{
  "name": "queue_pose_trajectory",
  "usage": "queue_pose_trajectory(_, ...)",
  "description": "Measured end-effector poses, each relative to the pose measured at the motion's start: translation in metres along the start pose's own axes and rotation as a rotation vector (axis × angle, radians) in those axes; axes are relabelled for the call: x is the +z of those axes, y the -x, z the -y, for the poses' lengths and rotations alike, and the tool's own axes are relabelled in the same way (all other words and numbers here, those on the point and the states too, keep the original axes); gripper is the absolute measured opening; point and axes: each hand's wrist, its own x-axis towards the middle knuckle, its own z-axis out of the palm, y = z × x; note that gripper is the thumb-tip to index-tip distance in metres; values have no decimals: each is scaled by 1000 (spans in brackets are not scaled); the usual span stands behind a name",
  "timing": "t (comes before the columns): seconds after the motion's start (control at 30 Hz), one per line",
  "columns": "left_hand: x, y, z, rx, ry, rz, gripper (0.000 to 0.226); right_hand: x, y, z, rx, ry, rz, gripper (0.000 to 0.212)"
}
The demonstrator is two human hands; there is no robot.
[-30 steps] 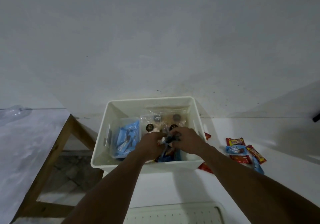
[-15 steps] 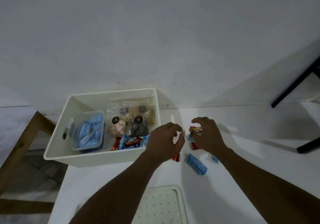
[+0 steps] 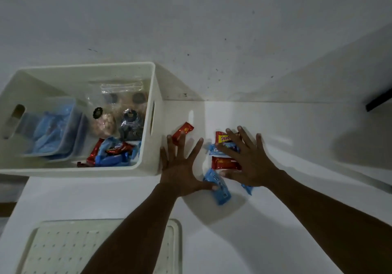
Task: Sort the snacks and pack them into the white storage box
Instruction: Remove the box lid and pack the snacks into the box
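The white storage box stands at the left and holds a clear tub of blue packets, clear bags of sweets and loose red and blue snacks. Right of the box, my left hand lies spread flat, its fingertips at a red snack packet and its thumb on a blue packet. My right hand lies spread over a small pile: a red and yellow packet, a blue one and a red one. Another blue packet peeks out below my right wrist.
The white perforated lid lies on the table at the near left. The white table ends against the wall behind. A dark bar juts in at the far right edge.
Both hands came out of the box and moved right to the loose snacks on the table. Their fingers have spread flat over the packets. The view shifted right.
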Motion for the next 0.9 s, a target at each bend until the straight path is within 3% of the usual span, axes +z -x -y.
queue_pose_trajectory(0.1,-4,-25,-12,38,14,32,128,8,-10,-9,-40,-55,-83,68)
queue_pose_trajectory(0.23,4,-33,-32,185,105,-221,82,17,-6,-19,60,-232,-388,42)
queue_pose_trajectory(0.4,24,-16,-54,176,57,-251,46,26,21,-21,235,-261,-544,40)
queue_pose_trajectory(0.6,12,-19,-50,212,145,-221,32,26,43,-16,265,-309,-541,43)
queue_pose_trajectory(0.9,-39,0,-40,299,177,-316,40,-32,42,8,342,-470,-542,42)
